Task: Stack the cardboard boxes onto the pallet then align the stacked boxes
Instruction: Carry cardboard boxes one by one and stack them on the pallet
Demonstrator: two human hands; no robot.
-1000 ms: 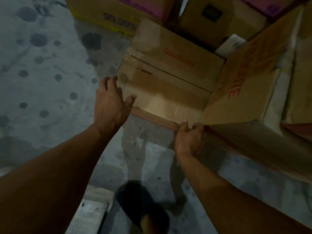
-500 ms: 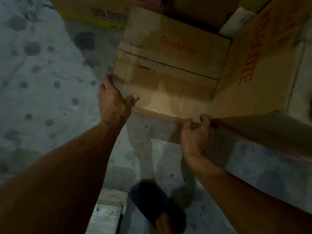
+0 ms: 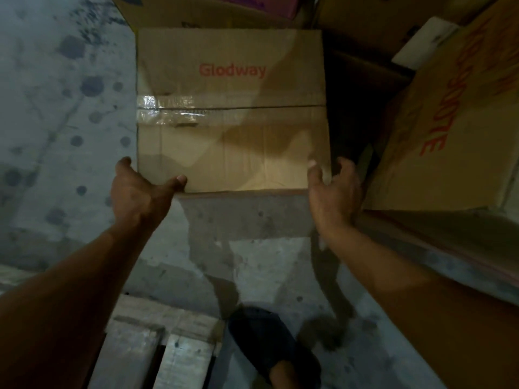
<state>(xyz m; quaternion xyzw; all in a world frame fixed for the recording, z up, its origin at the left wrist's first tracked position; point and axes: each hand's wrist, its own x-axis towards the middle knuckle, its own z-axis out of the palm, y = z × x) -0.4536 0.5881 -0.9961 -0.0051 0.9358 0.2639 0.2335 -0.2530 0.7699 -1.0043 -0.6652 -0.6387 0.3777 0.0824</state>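
A brown cardboard box (image 3: 233, 113) printed "Glodway", taped along its top seam, is in front of me over the concrete floor. My left hand (image 3: 137, 192) grips its near left corner, thumb on top and fingers down the side. My right hand (image 3: 332, 192) grips the near right corner, thumb on the top face and fingers curled round the right side. A wooden pallet (image 3: 157, 349) shows its grey slats at the bottom left, close to my foot.
A larger tilted box with red lettering (image 3: 449, 130) leans close on the right. More boxes (image 3: 365, 21) crowd the back. Stained concrete floor (image 3: 56, 122) lies open to the left. My dark shoe (image 3: 269, 346) stands beside the pallet.
The Glodway box has turned square to me and come nearer. My right hand moved from the near edge to the right corner. My left hand went from hovering to gripping the left corner.
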